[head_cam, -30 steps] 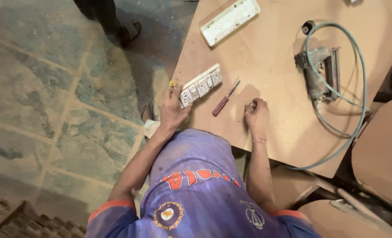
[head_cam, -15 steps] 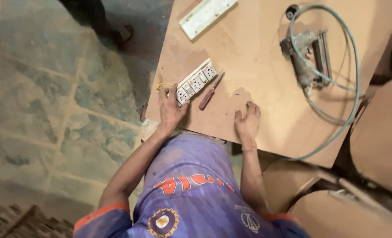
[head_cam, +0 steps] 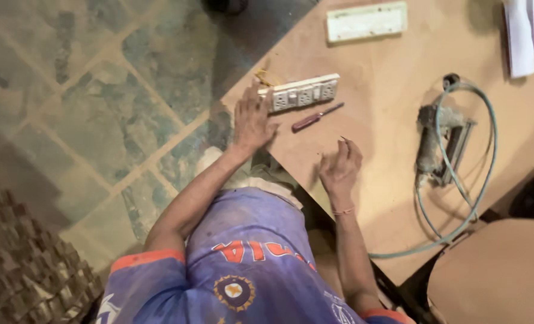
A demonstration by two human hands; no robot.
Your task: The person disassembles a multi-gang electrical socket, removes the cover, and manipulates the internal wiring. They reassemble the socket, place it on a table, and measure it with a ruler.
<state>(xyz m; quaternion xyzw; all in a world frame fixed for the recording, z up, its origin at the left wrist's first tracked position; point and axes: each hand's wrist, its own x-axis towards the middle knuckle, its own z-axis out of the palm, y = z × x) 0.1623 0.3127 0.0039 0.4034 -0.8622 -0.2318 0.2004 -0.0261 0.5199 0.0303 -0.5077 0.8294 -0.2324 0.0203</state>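
White switch plate [head_cam: 303,93], long with several sockets, under open left hand [head_cam: 252,120]; right hand [head_cam: 339,168] pinching small screw [head_cam: 343,139].

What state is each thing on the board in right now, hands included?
Left hand: fingers spread, resting against the near end of the switch plate, nothing gripped.
Right hand: fingers pinch a small thin thing, too small to identify.
Switch plate: lying flat, face up.
Screwdriver: lying loose, untouched.
Second plate: flat, untouched.
Nail gun: lying on its side, hose attached and looped around it.
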